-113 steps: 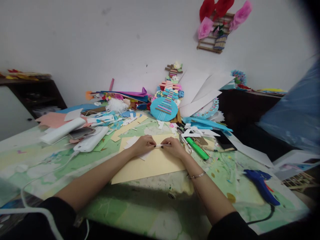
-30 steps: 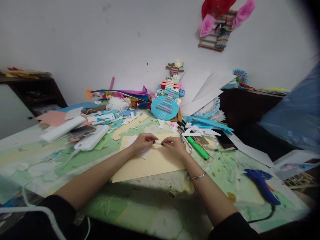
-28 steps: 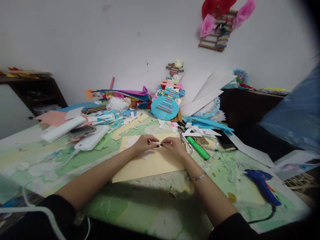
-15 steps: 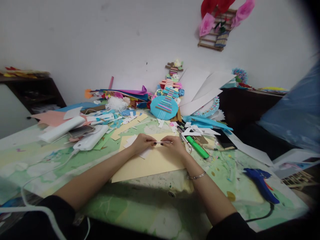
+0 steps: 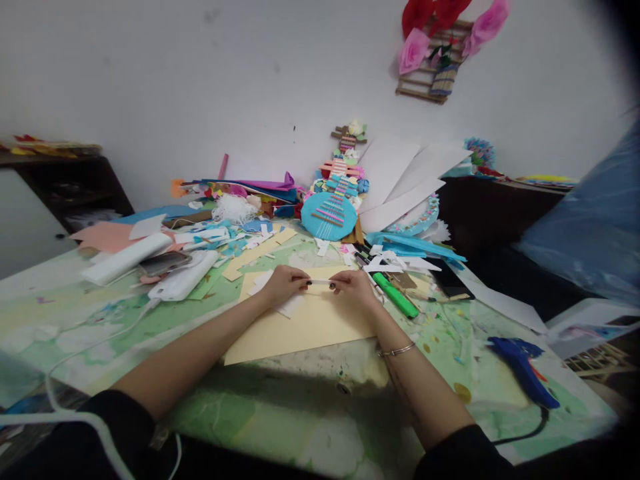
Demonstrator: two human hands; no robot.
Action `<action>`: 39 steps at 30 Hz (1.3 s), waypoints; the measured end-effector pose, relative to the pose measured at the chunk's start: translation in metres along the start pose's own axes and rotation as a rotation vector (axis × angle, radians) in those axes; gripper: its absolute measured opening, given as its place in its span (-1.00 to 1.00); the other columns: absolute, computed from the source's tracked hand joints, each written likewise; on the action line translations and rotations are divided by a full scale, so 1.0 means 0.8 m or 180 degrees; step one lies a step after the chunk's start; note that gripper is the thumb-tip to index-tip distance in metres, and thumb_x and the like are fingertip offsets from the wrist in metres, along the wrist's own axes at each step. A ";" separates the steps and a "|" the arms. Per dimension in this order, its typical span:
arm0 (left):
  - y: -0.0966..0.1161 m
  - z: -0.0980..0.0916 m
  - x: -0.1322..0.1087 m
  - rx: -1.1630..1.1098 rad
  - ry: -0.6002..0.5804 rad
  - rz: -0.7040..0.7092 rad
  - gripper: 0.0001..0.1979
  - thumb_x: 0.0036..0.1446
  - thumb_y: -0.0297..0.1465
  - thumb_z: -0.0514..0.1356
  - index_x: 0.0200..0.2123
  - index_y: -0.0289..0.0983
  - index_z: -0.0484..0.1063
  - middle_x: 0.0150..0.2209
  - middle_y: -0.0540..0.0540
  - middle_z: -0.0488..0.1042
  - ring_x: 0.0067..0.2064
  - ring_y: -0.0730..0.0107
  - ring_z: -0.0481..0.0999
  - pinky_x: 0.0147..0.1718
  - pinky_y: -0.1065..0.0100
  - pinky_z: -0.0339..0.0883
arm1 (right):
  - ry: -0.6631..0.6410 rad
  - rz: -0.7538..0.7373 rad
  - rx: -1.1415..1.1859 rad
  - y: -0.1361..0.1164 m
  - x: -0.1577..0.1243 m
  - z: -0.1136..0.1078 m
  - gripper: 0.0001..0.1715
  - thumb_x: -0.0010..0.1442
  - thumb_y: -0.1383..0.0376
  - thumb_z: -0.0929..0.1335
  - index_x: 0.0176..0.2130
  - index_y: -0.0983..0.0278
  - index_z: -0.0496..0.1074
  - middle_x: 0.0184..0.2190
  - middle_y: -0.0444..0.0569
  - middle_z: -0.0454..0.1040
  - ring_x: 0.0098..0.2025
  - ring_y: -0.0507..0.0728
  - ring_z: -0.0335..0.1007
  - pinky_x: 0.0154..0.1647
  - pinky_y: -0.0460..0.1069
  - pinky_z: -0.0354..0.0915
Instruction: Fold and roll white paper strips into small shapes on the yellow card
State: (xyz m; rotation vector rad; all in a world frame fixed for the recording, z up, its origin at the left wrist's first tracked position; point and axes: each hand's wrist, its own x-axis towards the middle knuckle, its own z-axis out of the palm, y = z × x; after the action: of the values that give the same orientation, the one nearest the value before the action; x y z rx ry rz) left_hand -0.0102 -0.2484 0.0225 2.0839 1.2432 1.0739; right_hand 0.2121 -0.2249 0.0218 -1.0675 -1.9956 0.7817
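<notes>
Between my two hands a narrow white strip (image 5: pixel 321 283), seemingly paper, is held level by its ends. My left hand (image 5: pixel 286 285) pinches the left end, and my right hand (image 5: pixel 353 288) pinches the right end. Both are closed, just above a cream sheet of card (image 5: pixel 300 333) at the table's near edge. White paper pieces (image 5: pixel 290 308) lie on the card, partly covered by my left hand. Right of my right hand is a bright green tool or marker (image 5: pixel 395 295), its exact kind unclear.
A blue glue gun (image 5: pixel 523 367) with a cord lies at the right. A white power bank-like box (image 5: pixel 184 277) with a cable sits at the left. At the back, a blue paper lute-shaped craft (image 5: pixel 329 217) leans among paper scraps. A dark phone (image 5: pixel 453 279) lies right.
My right hand has shifted slightly to the right, away from my left. More of the white strip now shows between my fingertips.
</notes>
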 end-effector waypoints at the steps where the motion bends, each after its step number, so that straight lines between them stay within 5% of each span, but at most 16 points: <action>1: 0.000 0.000 0.000 0.0029 0.0015 0.0002 -0.78 0.01 -0.35 0.16 -0.41 -0.35 0.56 -0.52 -0.09 0.55 -0.49 0.43 0.47 -0.44 0.49 0.27 | 0.0027 0.0003 -0.0022 -0.001 0.000 0.000 -0.84 -0.03 0.37 0.35 -0.40 0.32 0.54 -0.63 -0.10 0.50 -0.55 0.04 0.45 -0.47 -0.13 0.28; 17: -0.009 0.001 0.004 -0.0350 0.0031 -0.0067 -0.82 -0.01 -0.45 0.13 -0.38 -0.36 0.54 -0.49 -0.08 0.55 -0.46 0.44 0.50 -0.40 0.48 0.34 | 0.0384 0.0079 -0.0274 -0.008 -0.002 0.001 -0.82 -0.05 0.44 0.33 -0.44 0.30 0.55 -0.65 -0.13 0.49 -0.56 0.04 0.45 -0.45 -0.13 0.29; 29: -0.004 -0.006 0.004 -0.0230 0.0200 -0.0485 -0.86 -0.07 -0.39 0.24 -0.54 -0.37 0.49 -0.63 -0.04 0.47 -0.66 0.56 0.37 -0.65 0.54 0.22 | 0.0387 0.0050 -0.0192 0.005 0.000 -0.003 -0.83 -0.04 0.41 0.31 -0.46 0.29 0.52 -0.66 -0.15 0.47 -0.59 0.01 0.42 -0.49 -0.14 0.28; 35: -0.012 -0.004 0.006 -0.0342 0.0036 -0.0363 -0.85 -0.01 -0.45 0.11 -0.46 -0.37 0.46 -0.54 -0.07 0.51 -0.56 0.52 0.44 -0.52 0.49 0.32 | 0.0412 0.0044 -0.0138 0.004 -0.001 -0.006 -0.83 -0.05 0.40 0.30 -0.47 0.32 0.51 -0.62 -0.11 0.49 -0.61 0.00 0.41 -0.51 -0.14 0.28; 39: -0.014 -0.004 0.006 -0.0250 0.0030 -0.0306 -0.85 0.00 -0.42 0.10 -0.46 -0.36 0.44 -0.59 -0.02 0.47 -0.62 0.56 0.36 -0.61 0.54 0.21 | 0.0454 0.0081 -0.0108 0.003 -0.001 -0.005 -0.83 -0.05 0.39 0.30 -0.47 0.33 0.50 -0.62 -0.10 0.49 -0.61 0.00 0.40 -0.52 -0.14 0.29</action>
State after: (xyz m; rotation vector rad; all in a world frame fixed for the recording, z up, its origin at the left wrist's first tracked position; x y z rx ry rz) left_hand -0.0168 -0.2391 0.0179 1.9428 1.2718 1.0730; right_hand 0.2169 -0.2237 0.0218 -1.1381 -1.8841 0.6679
